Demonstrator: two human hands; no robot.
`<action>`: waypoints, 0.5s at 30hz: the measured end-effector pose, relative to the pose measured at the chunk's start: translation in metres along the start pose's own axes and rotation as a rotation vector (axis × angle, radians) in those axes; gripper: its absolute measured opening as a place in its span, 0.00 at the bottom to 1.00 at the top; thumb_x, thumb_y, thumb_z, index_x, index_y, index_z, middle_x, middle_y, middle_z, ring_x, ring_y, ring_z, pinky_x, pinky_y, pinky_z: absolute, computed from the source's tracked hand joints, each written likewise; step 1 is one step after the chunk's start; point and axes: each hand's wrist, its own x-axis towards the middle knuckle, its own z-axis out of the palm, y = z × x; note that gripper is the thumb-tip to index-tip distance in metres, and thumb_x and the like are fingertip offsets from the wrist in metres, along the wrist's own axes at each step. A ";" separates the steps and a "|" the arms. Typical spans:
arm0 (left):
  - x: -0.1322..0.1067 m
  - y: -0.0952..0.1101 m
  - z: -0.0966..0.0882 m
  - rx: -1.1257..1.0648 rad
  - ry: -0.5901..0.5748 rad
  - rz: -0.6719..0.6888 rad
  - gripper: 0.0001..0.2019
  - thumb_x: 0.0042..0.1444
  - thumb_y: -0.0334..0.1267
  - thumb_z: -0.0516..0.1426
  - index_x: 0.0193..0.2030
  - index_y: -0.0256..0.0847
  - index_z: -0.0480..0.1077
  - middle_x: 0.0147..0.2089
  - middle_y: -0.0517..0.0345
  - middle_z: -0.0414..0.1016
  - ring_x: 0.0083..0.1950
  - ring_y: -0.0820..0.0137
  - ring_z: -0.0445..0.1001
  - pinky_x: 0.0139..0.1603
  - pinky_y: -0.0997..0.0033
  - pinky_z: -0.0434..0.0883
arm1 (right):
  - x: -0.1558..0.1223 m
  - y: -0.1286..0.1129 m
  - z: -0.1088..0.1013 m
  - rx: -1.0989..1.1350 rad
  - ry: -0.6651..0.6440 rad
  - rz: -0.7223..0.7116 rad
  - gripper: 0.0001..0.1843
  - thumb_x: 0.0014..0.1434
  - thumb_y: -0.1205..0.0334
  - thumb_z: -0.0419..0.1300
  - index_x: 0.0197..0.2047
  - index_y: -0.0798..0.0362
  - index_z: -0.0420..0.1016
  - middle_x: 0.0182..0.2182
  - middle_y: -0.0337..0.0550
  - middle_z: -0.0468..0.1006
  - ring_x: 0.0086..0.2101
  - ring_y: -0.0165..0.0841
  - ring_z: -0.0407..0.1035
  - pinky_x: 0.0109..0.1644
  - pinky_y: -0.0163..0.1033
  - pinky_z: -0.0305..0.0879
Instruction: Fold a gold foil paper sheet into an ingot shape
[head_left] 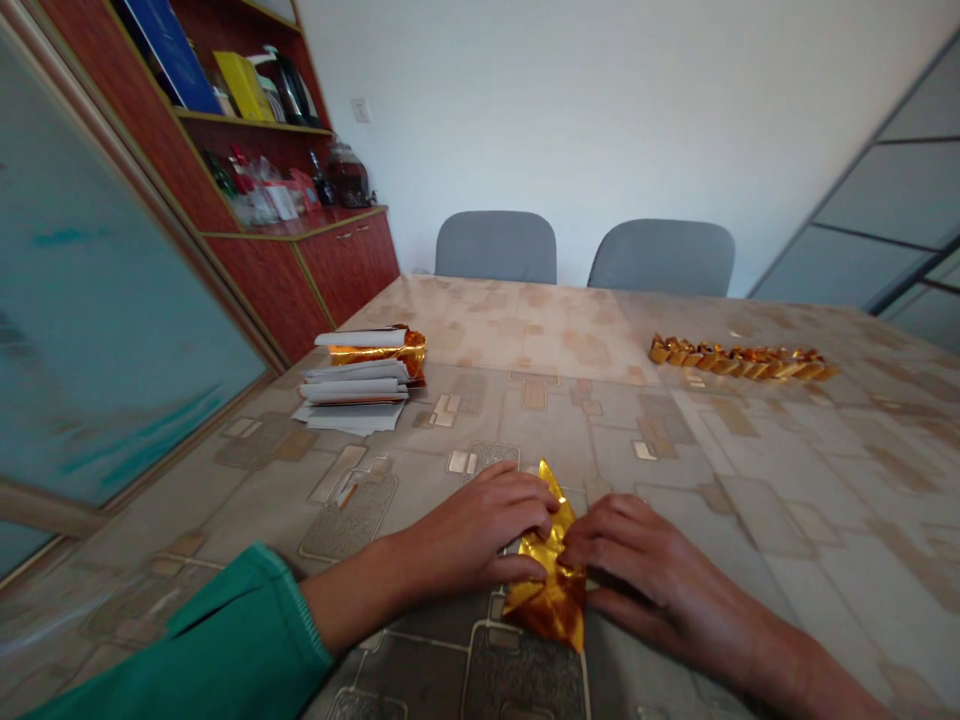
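A sheet of gold foil paper, folded into a pointed shape, lies on the table between my hands. My left hand presses and pinches its left side, and my right hand grips its right side, with fingers curled over the folds. Its tip sticks up between my hands, and the lower corner shows below them. Part of the foil is hidden under my fingers. A green sleeve covers my left forearm.
A long chain of folded gold foil pieces lies at the far right of the patterned table. At the far left sit a stack of white papers and a gold foil strip. Beyond stand two grey chairs and a wooden cabinet.
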 end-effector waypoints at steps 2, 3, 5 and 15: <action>0.000 0.000 -0.001 0.012 0.000 0.012 0.11 0.65 0.42 0.60 0.49 0.39 0.72 0.57 0.49 0.76 0.59 0.61 0.72 0.67 0.55 0.60 | -0.001 -0.001 0.001 -0.040 0.014 -0.027 0.07 0.69 0.67 0.57 0.47 0.49 0.74 0.42 0.42 0.79 0.43 0.38 0.70 0.47 0.44 0.64; 0.000 0.000 -0.001 0.017 -0.005 0.011 0.08 0.67 0.38 0.56 0.49 0.39 0.72 0.57 0.49 0.76 0.60 0.61 0.72 0.67 0.54 0.59 | -0.001 -0.002 0.002 -0.053 0.028 -0.040 0.07 0.69 0.68 0.56 0.45 0.49 0.74 0.40 0.42 0.79 0.41 0.38 0.70 0.46 0.44 0.64; -0.001 0.001 -0.003 0.004 -0.015 -0.007 0.11 0.68 0.29 0.50 0.50 0.41 0.71 0.57 0.50 0.77 0.61 0.63 0.71 0.70 0.50 0.56 | -0.001 -0.001 0.006 -0.025 0.099 -0.016 0.09 0.68 0.69 0.53 0.40 0.50 0.73 0.36 0.43 0.79 0.37 0.37 0.71 0.41 0.42 0.65; 0.005 0.002 -0.011 -0.500 0.209 -0.326 0.07 0.61 0.36 0.56 0.43 0.39 0.72 0.42 0.53 0.78 0.42 0.66 0.76 0.46 0.64 0.72 | -0.004 0.007 0.021 0.928 0.368 0.451 0.15 0.62 0.47 0.63 0.43 0.49 0.75 0.26 0.41 0.81 0.28 0.35 0.76 0.35 0.39 0.70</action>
